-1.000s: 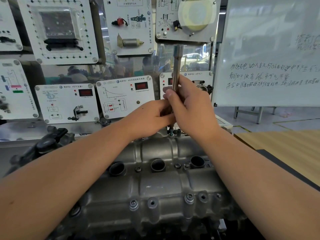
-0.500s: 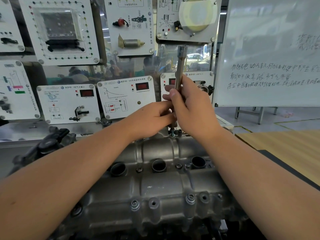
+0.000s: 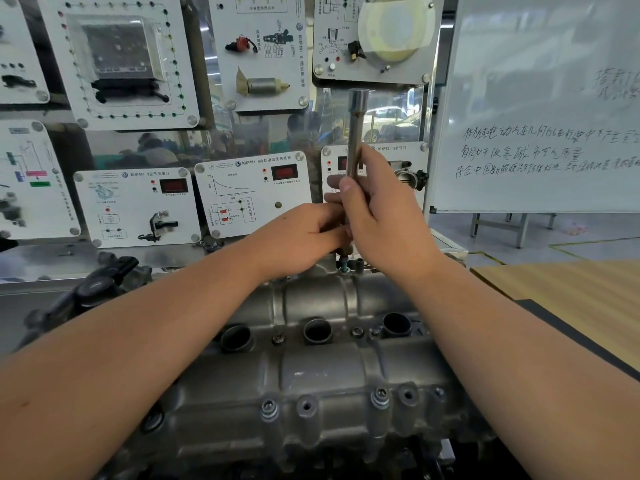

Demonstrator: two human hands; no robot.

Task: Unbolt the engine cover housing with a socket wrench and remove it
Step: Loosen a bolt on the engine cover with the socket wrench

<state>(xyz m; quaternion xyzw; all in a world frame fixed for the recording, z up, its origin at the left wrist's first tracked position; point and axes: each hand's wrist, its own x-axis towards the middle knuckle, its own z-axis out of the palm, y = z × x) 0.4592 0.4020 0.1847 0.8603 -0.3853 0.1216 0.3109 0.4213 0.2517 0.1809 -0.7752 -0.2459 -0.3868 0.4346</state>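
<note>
left forearm: comes in from lower left, angled up toward frame centre, bare.
left hand (image 3: 304, 233): knuckles up, fingers curled in a clenched grip round the lower part of the socket wrench; fingertips hidden behind the right hand.
socket wrench (image 3: 356, 133): long metal shaft, upright with a slight tilt, wide end on top; lower end hidden by both hands, sits over the far edge of the housing.
bolt (image 3: 344, 263): small, just under the hands at the housing's far edge; contact with the tool can't tell.
right hand (image 3: 381, 220): grip wrapped round the wrench mid-shaft, thumb up along the shaft, touching the left hand.
right forearm: comes in from lower right, bare.
engine cover housing (image 3: 311, 375): grey cast metal, below both arms, fills lower centre; three round dark openings in a row, bolts and empty bolt bosses along the near edge; seated on the engine.
black part (image 3: 100, 285): left of the housing, blurred.
training panels (image 3: 252, 195): white boards on the wall behind, with red displays, diagrams, mounted parts.
whiteboard (image 3: 540, 116): upper right, handwriting on it, on a stand.
desk (image 3: 568, 292): wood-tone top at right, dark edge toward the engine.
floor: grey, yellow line, far right behind desk.
</note>
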